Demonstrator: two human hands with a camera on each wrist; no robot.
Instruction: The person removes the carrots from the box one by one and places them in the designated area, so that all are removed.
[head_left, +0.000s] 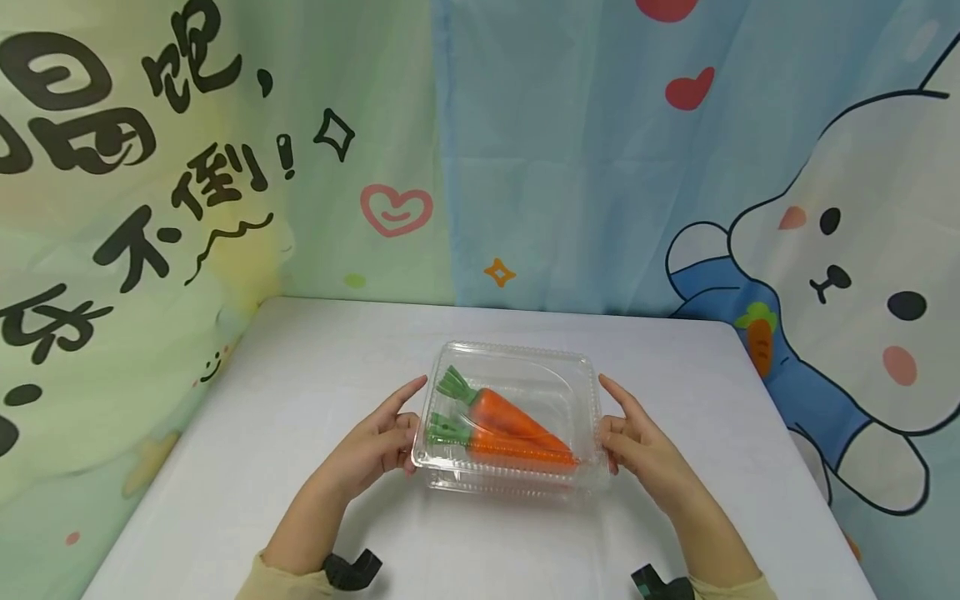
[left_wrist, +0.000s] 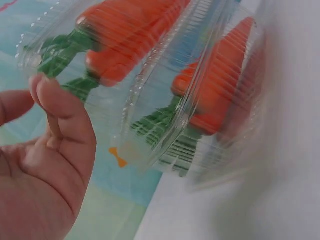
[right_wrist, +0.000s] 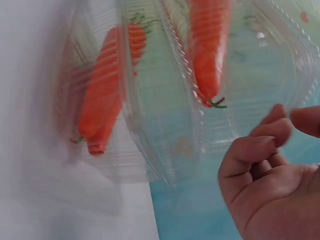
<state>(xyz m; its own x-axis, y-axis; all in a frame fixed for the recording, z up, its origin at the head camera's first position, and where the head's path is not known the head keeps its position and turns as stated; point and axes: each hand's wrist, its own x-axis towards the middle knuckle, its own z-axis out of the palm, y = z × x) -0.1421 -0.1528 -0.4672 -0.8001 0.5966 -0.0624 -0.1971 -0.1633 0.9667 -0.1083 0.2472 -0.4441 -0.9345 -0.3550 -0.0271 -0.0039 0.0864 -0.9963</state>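
A clear plastic clamshell box (head_left: 517,367) with two orange carrots (head_left: 517,417) inside stands in front of me. Their green tops (head_left: 456,385) point left. At the box's left edge, my left hand (head_left: 375,446) holds the rim with curled fingers, its index finger stretched toward the far corner. My right hand (head_left: 648,454) holds the opposite edge in much the same way. In the left wrist view, fingertips (left_wrist: 44,87) meet the beaded rim. In the right wrist view, curled fingers (right_wrist: 255,150) are beside the lid. I cannot tell whether the lid is fully closed.
Beneath the box is a white table (head_left: 480,550). A printed cloth (head_left: 555,233) hangs behind it, with hearts, lettering and a cartoon animal (head_left: 847,275). Black wrist mounts (head_left: 352,571) are strapped near both sleeves.
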